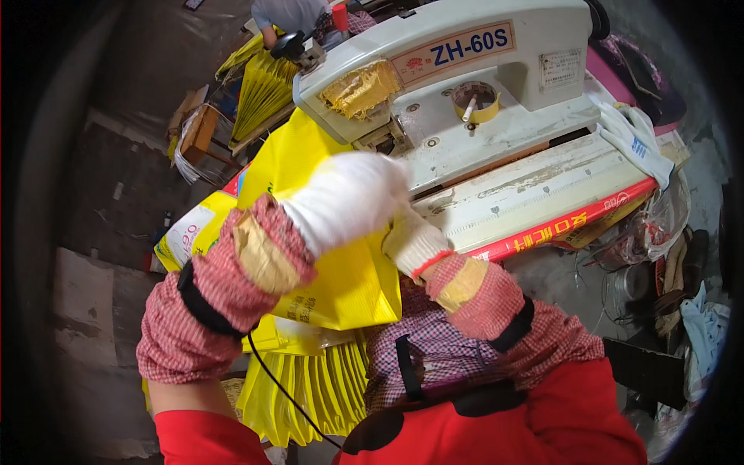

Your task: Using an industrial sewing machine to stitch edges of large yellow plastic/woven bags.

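My left hand (349,194), in a white glove, is bent over in front of the sewing machine (465,77); its fingers are curled and slightly blurred, and what they hold is hidden. Close against it is my right hand (417,239), in a white knitted glove with a red cuff edge, its fingers mostly hidden behind the left. Below and around both hands spreads a yellow woven sack (349,279), its upper part (283,151) lying by the machine's needle end. The right hand is at the sack's right edge.
A roll of tape (487,112) with a white stick lies on the machine bed, and a white glove (635,143) at its right end. Folded yellow sacks (310,387) hang below me; more sacks (267,93) stand at the far left near another person (291,14). A black cord (279,384) crosses my front.
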A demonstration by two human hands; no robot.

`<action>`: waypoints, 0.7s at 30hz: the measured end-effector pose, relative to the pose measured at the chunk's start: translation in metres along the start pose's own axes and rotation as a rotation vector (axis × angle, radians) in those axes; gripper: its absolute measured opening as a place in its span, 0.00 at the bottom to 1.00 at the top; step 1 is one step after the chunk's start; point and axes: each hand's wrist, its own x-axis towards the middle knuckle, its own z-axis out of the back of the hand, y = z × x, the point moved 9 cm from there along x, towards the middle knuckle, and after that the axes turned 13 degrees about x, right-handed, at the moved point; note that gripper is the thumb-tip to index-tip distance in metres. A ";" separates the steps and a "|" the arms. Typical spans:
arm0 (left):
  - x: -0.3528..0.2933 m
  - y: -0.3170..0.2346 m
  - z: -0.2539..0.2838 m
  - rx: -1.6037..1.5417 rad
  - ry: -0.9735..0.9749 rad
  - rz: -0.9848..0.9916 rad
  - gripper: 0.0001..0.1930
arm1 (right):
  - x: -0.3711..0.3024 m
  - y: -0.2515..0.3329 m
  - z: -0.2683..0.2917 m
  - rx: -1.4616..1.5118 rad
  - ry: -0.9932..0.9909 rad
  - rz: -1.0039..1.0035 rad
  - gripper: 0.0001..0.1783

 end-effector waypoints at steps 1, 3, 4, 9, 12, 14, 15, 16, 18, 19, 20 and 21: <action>0.001 0.022 -0.009 0.089 -0.069 0.052 0.11 | -0.003 0.003 0.000 -0.014 0.003 0.001 0.16; -0.018 0.063 -0.056 0.261 -0.127 0.075 0.10 | -0.017 -0.023 -0.017 -0.276 0.182 -0.340 0.23; -0.020 0.064 -0.057 0.431 -0.179 0.071 0.10 | -0.017 -0.030 -0.016 -0.285 0.181 -0.342 0.23; -0.095 0.053 -0.160 0.255 0.558 0.077 0.13 | -0.012 -0.058 -0.044 0.189 0.369 -0.203 0.20; -0.115 0.068 -0.168 0.298 0.648 0.047 0.13 | -0.013 -0.068 -0.053 0.260 0.416 -0.289 0.22; -0.080 0.065 -0.122 0.175 0.389 0.187 0.16 | -0.009 -0.079 -0.054 0.262 0.438 -0.254 0.23; -0.070 0.069 -0.092 0.066 0.138 0.330 0.20 | -0.011 -0.080 -0.053 0.299 0.408 -0.261 0.23; -0.066 0.068 -0.096 0.060 0.133 0.331 0.20 | -0.011 -0.080 -0.051 0.336 0.376 -0.269 0.24; -0.057 0.042 -0.086 0.063 -0.219 0.024 0.22 | -0.015 -0.071 -0.050 0.381 0.403 -0.274 0.24; -0.060 0.042 -0.096 0.064 -0.221 0.032 0.22 | -0.019 -0.061 -0.052 0.433 0.433 -0.275 0.24; -0.068 0.052 -0.105 -0.086 -0.271 0.164 0.24 | -0.023 -0.052 -0.053 0.429 0.441 -0.273 0.24; -0.072 0.061 -0.110 -0.241 -0.321 0.284 0.26 | -0.028 -0.053 -0.053 0.511 0.414 -0.369 0.23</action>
